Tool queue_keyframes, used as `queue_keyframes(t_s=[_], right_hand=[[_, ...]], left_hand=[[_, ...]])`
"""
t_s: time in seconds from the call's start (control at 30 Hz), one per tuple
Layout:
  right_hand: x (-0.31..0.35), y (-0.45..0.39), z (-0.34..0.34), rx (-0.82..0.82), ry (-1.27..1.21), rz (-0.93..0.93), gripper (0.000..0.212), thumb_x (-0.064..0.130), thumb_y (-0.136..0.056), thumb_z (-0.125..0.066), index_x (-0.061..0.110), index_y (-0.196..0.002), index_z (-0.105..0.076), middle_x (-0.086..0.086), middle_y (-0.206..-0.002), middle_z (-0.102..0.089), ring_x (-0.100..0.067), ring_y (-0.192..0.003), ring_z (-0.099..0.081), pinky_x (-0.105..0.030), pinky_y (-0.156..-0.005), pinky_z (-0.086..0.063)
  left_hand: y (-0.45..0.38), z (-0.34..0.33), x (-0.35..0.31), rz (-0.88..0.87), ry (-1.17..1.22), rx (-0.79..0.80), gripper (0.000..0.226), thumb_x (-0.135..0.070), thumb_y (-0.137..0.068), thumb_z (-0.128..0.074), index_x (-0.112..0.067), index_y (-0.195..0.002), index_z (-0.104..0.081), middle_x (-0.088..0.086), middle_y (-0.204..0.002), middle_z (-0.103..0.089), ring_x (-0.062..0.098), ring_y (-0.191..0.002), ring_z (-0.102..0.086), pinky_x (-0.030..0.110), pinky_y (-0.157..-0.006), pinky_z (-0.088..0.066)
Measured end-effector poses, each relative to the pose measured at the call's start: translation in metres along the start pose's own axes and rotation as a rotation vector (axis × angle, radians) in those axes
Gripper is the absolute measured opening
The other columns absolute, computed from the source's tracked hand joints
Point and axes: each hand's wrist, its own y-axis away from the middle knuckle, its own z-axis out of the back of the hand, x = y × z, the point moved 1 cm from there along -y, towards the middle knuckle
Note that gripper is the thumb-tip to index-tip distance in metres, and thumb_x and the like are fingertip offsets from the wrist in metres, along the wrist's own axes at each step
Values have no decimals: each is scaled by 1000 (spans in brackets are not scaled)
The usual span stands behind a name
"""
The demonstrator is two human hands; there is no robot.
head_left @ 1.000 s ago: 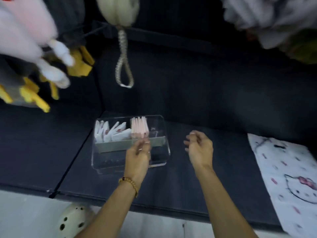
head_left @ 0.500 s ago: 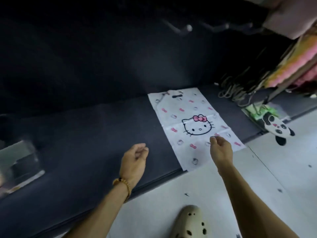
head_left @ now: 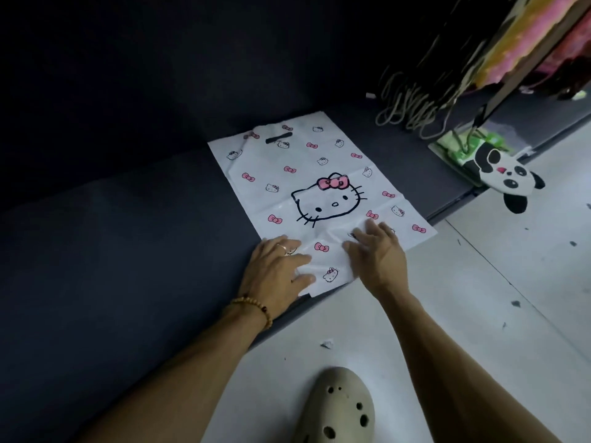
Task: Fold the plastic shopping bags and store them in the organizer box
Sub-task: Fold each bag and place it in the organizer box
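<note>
Nearest to us we note a beige perforated clog (head_left: pixel 334 407) on the pale floor (head_left: pixel 447 314), with a small white scrap (head_left: pixel 327 343) lying just beyond it. Both forearms reach forward from here onto the dark padded surface (head_left: pixel 128 251).

The left hand (head_left: pixel 276 270), with a beaded bracelet (head_left: pixel 252 310) at the wrist and a ring on one finger, lies flat on the near left corner of the plastic shopping bag (head_left: pixel 319 193). Its fingers are extended and pressing — it grasps nothing. The right hand (head_left: pixel 377 254) rests just beside it on the near edge of the bag, fingers likewise spread and flat, nothing gripped.

The bag is white with a printed cat face and pink bows. It lies spread at full length on the dark surface, its near end overhanging the edge toward the floor and its cut-out handle slot (head_left: pixel 279 138) at the far end. We see creases but no completed fold.

We judge this bag to be at the flattening step: every fold remains to be made, followed by transfer to the organizer box, which is not in view — its contents cannot be assessed from here.

Farther right, a panda-shaped item (head_left: pixel 505 174) lies on a green packet (head_left: pixel 454 148), with cord loops (head_left: pixel 412 113) hanging behind.
</note>
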Motion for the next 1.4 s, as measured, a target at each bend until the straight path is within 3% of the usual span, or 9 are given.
queue_keyframes(t_s=[0.37, 0.57, 0.7, 0.83, 0.9, 0.97, 1.1, 1.3, 1.4], right_hand=[[53, 24, 30, -163, -239, 45, 28, 20, -97, -50, 5, -82, -68, -8, -98, -70, -35, -94, -55, -44, -79, -50], [107, 37, 52, -136, -347, 248, 35, 16, -96, -52, 10, -62, -42, 0, -59, -48, -26, -60, -43, -42, -63, -48], [145, 59, 47, -28, -470, 352, 30, 20, -98, -52, -1, -80, -62, -13, -79, -66, -29, -73, -59, -41, -68, -49], [193, 83, 38, 25, -459, 429, 31, 28, -100, -47, 13, -72, -50, 4, -59, -46, -17, -56, -43, -32, -56, -37], [212, 98, 34, 75, -446, 403, 31, 45, -98, -41, 20, -91, -59, 4, -74, -61, -15, -66, -55, -32, -65, -44], [224, 114, 27, 164, -343, 422, 63, 67, -89, -35, 20, -128, -53, -1, -115, -66, -17, -99, -62, -35, -89, -48], [234, 136, -1, 410, -37, 486, 102, 76, -73, -47, 23, -152, -9, 3, -160, -17, -19, -146, -16, -42, -118, -15], [223, 140, -12, 430, 17, 543, 45, 21, -92, -53, 22, -136, -48, 3, -146, -43, -18, -136, -37, -36, -106, -40], [226, 131, 3, 546, -234, 301, 15, 19, -92, -52, 21, -85, -65, -2, -95, -66, -29, -98, -61, -22, -73, -46]], left_hand=[[27, 42, 7, 39, 95, 5, 30, -28, -97, -49, -17, -121, -62, 1, -139, -52, 12, -133, -38, 25, -107, -33], [55, 84, 17, 103, 68, -32, 85, -44, -80, -70, -27, -149, -22, -4, -154, -27, 14, -144, -11, 30, -114, -10], [90, 109, 37, 71, -71, -190, 23, -31, -91, -61, -23, -112, -65, -5, -129, -57, 18, -129, -42, 31, -111, -20], [138, 135, 60, 158, -162, -190, 12, -29, -96, -49, -22, -89, -56, -7, -92, -62, 16, -87, -56, 26, -72, -40], [162, 146, 73, 250, -169, -170, 12, -31, -97, -44, -23, -89, -48, -5, -83, -61, 19, -74, -57, 30, -60, -40], [183, 157, 85, 341, -151, -153, 11, -31, -97, -43, -23, -90, -47, -3, -77, -62, 24, -73, -59, 32, -58, -40], [217, 179, 106, 427, -91, -125, 10, -29, -97, -44, -24, -90, -49, -1, -82, -63, 21, -74, -55, 32, -60, -38], [254, 198, 135, 352, -50, 43, 11, -29, -96, -48, -28, -86, -51, -14, -102, -59, 11, -98, -56, 31, -80, -45], [265, 202, 142, 428, 198, 30, 18, -25, -95, -54, -28, -77, -52, -11, -112, -67, 6, -106, -57, 31, -90, -46]])
